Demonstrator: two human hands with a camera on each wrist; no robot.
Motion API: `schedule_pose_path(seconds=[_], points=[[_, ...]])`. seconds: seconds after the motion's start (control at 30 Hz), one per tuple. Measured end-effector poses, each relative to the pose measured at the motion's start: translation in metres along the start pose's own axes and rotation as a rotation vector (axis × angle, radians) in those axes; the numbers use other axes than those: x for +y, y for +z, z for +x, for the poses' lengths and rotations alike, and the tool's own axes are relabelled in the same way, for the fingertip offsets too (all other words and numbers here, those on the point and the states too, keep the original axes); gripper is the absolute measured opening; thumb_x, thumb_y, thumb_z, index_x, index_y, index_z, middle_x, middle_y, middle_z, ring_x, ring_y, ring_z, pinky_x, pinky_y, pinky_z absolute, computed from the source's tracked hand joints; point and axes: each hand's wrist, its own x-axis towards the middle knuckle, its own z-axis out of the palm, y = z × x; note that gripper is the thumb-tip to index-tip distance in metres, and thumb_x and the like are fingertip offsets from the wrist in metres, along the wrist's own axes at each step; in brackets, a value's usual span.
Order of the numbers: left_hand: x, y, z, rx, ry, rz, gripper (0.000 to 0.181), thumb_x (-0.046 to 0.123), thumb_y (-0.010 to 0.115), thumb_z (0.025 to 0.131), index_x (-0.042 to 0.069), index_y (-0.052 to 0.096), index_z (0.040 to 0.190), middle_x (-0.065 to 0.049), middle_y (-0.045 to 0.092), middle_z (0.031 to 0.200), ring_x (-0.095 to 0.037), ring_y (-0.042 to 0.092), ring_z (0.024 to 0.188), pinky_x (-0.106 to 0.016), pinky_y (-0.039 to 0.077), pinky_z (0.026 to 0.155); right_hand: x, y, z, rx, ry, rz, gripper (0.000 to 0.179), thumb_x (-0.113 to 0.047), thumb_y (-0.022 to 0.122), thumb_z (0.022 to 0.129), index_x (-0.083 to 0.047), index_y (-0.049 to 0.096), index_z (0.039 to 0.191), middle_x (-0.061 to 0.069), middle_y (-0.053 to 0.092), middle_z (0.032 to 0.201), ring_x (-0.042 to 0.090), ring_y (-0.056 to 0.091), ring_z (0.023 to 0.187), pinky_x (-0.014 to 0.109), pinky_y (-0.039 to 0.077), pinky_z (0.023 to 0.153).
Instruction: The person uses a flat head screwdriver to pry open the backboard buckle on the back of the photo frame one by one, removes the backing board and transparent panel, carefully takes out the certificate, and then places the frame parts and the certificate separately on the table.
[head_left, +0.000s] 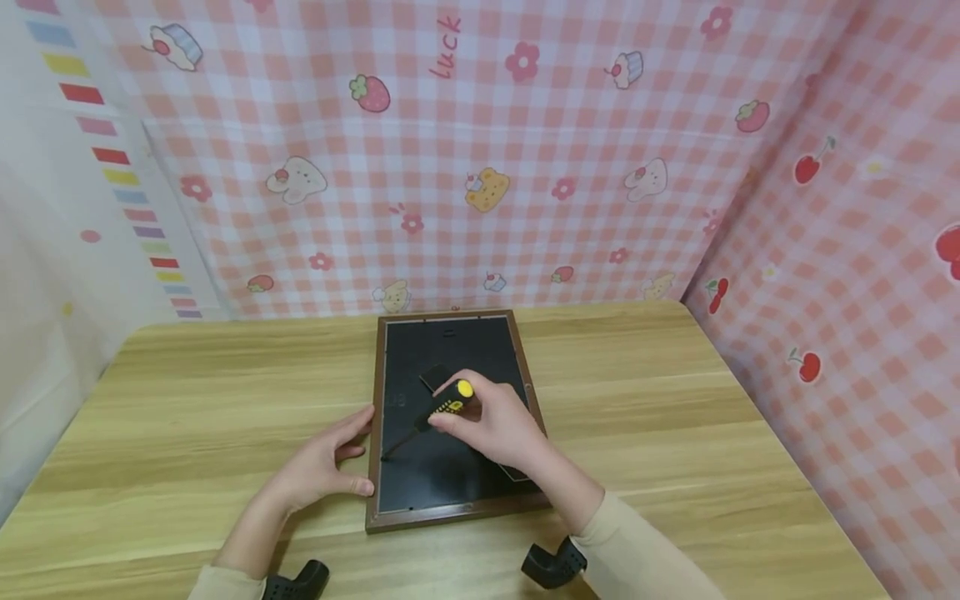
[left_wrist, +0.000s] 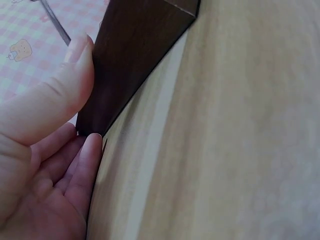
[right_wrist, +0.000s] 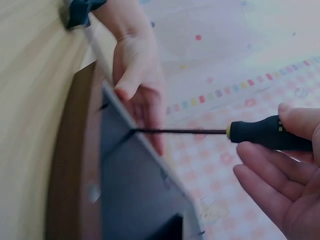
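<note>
A picture frame (head_left: 450, 510) with a brown border lies back side up, showing its black backing board (head_left: 420, 350). My right hand (head_left: 498, 421) pinches the black-and-yellow handle of a screwdriver (right_wrist: 255, 134) over the board. The dark shaft slants down to the left, its tip at the board's left edge beside a small dark tab. My left hand (head_left: 326, 462) rests against the frame's left side, thumb and fingers spread along it. In the left wrist view, the left thumb (left_wrist: 75, 70) touches the frame's brown side (left_wrist: 125, 60); the other fingers sit lower beside it.
The frame lies on a wood-grain table (head_left: 225, 392). A pink checked cloth (head_left: 450, 167) hangs behind, with another cloth (head_left: 847, 275) at the right. Black wrist mounts (head_left: 553, 564) show near both sleeves. The frame's stand flap is partly hidden by the right hand.
</note>
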Motion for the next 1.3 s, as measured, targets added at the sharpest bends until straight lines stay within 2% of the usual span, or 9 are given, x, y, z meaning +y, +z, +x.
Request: schedule_pose_path(seconds=[0.1, 0.23, 0.53, 0.7, 0.93, 1.17, 1.3], points=[[-0.001, 0.000, 0.000, 0.006, 0.002, 0.006, 0.111, 0.020, 0.090, 0.069, -0.003, 0.023, 0.155, -0.029, 0.021, 0.157, -0.045, 0.041, 0.133, -0.041, 0.043, 0.103, -0.010, 0.003, 0.007, -0.011, -0.065, -0.074, 0.026, -0.018, 0.077, 0.088, -0.009, 0.062, 0.108, 0.003, 0.073, 0.092, 0.009, 0.071, 0.081, 0.020, 0.056, 0.070], [-0.001, 0.000, 0.001, 0.008, 0.003, 0.016, 0.111, 0.020, 0.090, 0.069, -0.003, 0.024, 0.154, -0.029, 0.021, 0.157, -0.045, 0.041, 0.134, -0.040, 0.043, 0.103, -0.020, 0.003, 0.019, -0.041, -0.101, -0.170, 0.026, -0.021, 0.078, 0.088, -0.009, 0.061, 0.105, 0.000, 0.072, 0.086, 0.007, 0.068, 0.074, 0.018, 0.053, 0.066], [0.000, 0.000, 0.001, 0.009, -0.003, 0.027, 0.110, 0.021, 0.090, 0.069, -0.001, 0.025, 0.155, -0.029, 0.023, 0.157, -0.044, 0.042, 0.133, -0.039, 0.045, 0.102, -0.039, 0.006, 0.043, -0.140, -0.131, -0.259, 0.025, -0.026, 0.077, 0.089, -0.012, 0.059, 0.097, -0.005, 0.069, 0.077, 0.002, 0.064, 0.069, 0.017, 0.051, 0.065], [-0.001, 0.000, 0.002, 0.007, -0.005, 0.027, 0.108, 0.022, 0.089, 0.070, -0.002, 0.026, 0.155, -0.027, 0.024, 0.157, -0.044, 0.039, 0.135, -0.037, 0.045, 0.103, -0.051, 0.012, 0.051, -0.151, -0.107, -0.313, 0.024, -0.027, 0.076, 0.090, -0.012, 0.059, 0.097, -0.004, 0.068, 0.075, 0.002, 0.061, 0.064, 0.017, 0.048, 0.059], [-0.002, 0.000, 0.002, 0.022, 0.008, 0.032, 0.105, 0.020, 0.090, 0.071, -0.010, 0.028, 0.151, -0.031, 0.030, 0.153, -0.045, 0.041, 0.134, -0.041, 0.044, 0.103, -0.061, 0.021, 0.054, -0.157, -0.094, -0.402, 0.027, -0.029, 0.075, 0.090, -0.011, 0.061, 0.105, -0.002, 0.069, 0.076, 0.002, 0.060, 0.062, 0.015, 0.045, 0.056], [0.000, -0.001, 0.001, 0.030, -0.011, 0.044, 0.104, 0.019, 0.090, 0.071, -0.012, 0.029, 0.149, -0.033, 0.031, 0.152, -0.046, 0.047, 0.128, -0.041, 0.045, 0.102, -0.065, 0.021, 0.052, -0.154, -0.097, -0.394, 0.026, -0.029, 0.075, 0.090, -0.011, 0.061, 0.104, -0.002, 0.069, 0.076, 0.002, 0.060, 0.062, 0.015, 0.045, 0.056], [0.001, 0.000, 0.001, 0.016, 0.006, 0.035, 0.105, 0.020, 0.089, 0.071, -0.006, 0.028, 0.152, -0.030, 0.028, 0.155, -0.045, 0.042, 0.133, -0.040, 0.044, 0.102, -0.058, 0.016, 0.048, -0.143, -0.059, -0.339, 0.027, -0.031, 0.075, 0.091, -0.012, 0.061, 0.105, -0.004, 0.068, 0.075, 0.000, 0.058, 0.061, 0.016, 0.046, 0.056]])
